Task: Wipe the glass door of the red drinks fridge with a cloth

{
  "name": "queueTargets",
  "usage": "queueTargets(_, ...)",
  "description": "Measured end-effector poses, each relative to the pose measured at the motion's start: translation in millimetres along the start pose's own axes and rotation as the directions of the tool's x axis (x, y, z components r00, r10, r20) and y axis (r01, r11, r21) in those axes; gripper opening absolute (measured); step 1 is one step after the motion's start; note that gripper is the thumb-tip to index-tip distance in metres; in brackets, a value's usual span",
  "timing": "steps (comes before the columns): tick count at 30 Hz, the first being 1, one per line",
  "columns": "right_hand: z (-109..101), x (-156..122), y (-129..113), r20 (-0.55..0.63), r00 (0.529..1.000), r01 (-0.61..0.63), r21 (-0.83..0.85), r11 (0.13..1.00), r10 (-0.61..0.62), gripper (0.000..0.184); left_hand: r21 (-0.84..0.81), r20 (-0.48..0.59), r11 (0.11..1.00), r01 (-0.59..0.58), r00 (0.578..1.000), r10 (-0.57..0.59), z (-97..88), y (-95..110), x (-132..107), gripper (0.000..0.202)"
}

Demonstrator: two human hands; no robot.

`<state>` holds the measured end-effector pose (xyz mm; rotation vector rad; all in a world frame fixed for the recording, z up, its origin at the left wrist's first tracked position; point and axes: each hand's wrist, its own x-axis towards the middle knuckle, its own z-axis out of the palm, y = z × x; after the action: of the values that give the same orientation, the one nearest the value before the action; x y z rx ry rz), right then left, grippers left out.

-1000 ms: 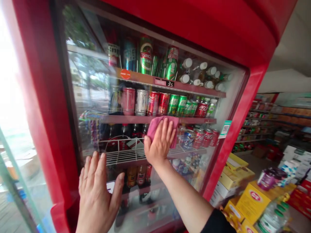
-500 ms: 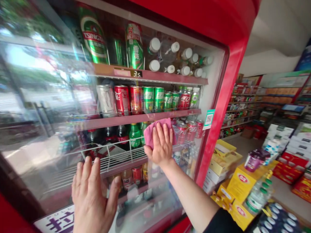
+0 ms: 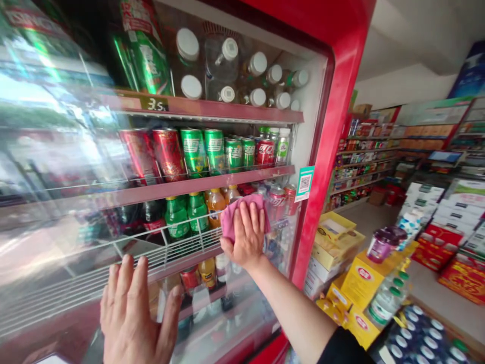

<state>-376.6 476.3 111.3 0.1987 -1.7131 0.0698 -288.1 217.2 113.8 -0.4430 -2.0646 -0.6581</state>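
— Where is the pink cloth (image 3: 235,211)?
— Pressed flat against the glass door (image 3: 76,212) of the red fridge (image 3: 322,151), under the right hand (image 3: 246,237), whose fingers lie spread over it. The left hand (image 3: 132,318) rests lower down, palm wide and bare on the glass.
— What is inside?
— Green bottles (image 3: 185,215) and an orange one on a white wire rack; above, red and green cans (image 3: 197,151) on a flat shelf. A tag reads "3.5".
— And beside it?
— Yellow cardboard boxes (image 3: 364,283).
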Motion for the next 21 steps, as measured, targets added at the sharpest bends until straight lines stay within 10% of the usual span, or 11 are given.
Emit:
queueTargets(4, -7.2, -21.1, 53.9, -0.015, 0.988, 0.151, 0.006, 0.989, -0.151, 0.077, 0.006, 0.027, 1.0, 0.01, 1.0, -0.01, 11.9, 15.0, -0.8, 0.089)
queueTargets(10, -12.8, -16.6, 94.6, -0.045, 0.99, -0.138, -0.079, 0.987, 0.134, 0.086, -0.004, 0.028, 1.0, 0.014, 1.0, -0.014, 30.2, 38.6, -4.0, 0.086)
queueTargets(16, -9.4, -11.8, 36.8, -0.061, 0.904, -0.422, 0.021, 0.906, 0.422, 0.087, 0.06, 0.006, 0.997, 0.058, 0.998, -0.058, 26.7, 40.4, -11.3, 0.088)
queueTargets(21, 3.1, -15.4, -56.5, -0.049, 0.98, -0.19, 0.094, 0.977, 0.195, 0.075, 0.131, -0.022, 0.986, 0.104, 0.995, -0.102, 12.4, 35.5, -15.1, 0.086)
